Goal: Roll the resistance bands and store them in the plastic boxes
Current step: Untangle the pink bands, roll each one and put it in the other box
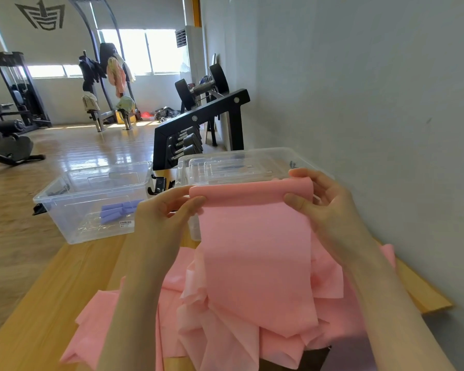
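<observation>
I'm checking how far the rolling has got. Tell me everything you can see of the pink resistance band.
The pink resistance band is a wide, thin, matte sheet, rubbery-looking. Its top edge is folded or rolled over and held up, pinched at one end by the left hand and at the other by the right hand. Below that it hangs flat, then ends in a crumpled, pleated heap on the wooden table. Only the first turn looks done.

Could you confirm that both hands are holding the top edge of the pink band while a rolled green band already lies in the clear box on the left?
Not quite: the head view shows the rolled band in the left clear box is blue-purple, not green. The rest stands: the left hand and right hand both hold the top edge of the pink band.
</observation>
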